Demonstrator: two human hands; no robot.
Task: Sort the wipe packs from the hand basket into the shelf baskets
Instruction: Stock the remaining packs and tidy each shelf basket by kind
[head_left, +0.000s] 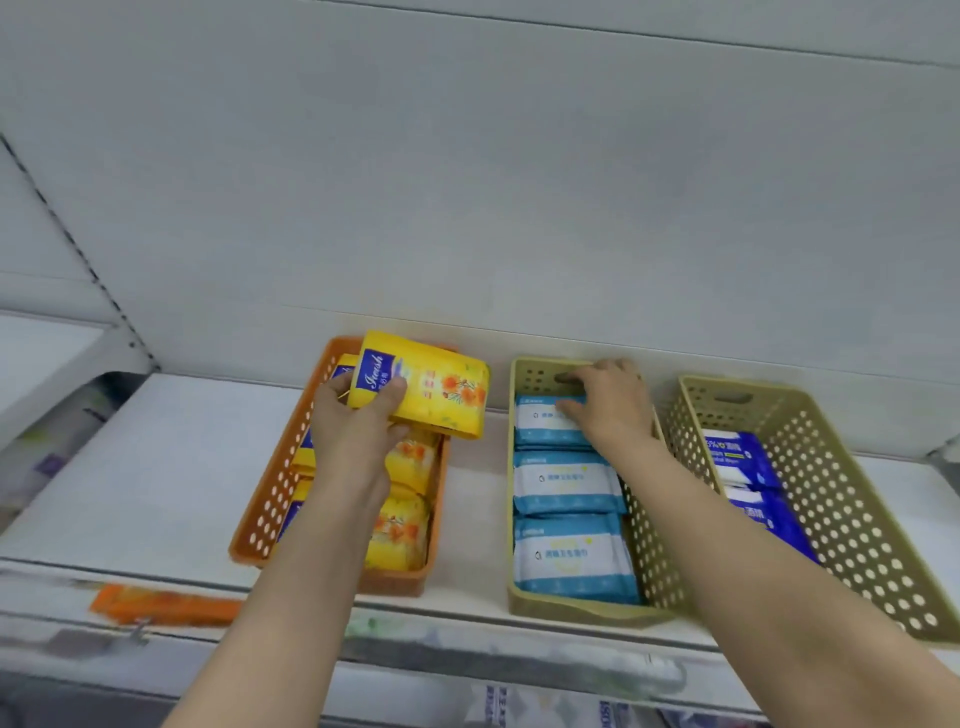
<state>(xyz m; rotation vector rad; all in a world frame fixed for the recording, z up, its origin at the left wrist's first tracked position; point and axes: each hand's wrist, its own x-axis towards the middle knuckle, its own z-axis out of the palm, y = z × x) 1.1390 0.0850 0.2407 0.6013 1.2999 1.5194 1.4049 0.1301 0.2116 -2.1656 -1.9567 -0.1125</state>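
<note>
Fingers and thumb of the left hand (349, 431) pinch a yellow wipe pack (423, 387) above the orange basket (270, 499). Right hand (610, 405), fingers loosely bent, rests on the far light-blue pack (545, 421) in the middle beige basket (652, 545). Right beige basket (841, 493) holds dark-blue packs (737, 457). All stand on a white shelf (171, 457) before a pale back panel (467, 182).

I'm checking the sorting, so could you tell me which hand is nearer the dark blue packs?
Right. The right hand rests in the neighbouring middle basket; the left hand is farther from the dark blue packs.
</note>
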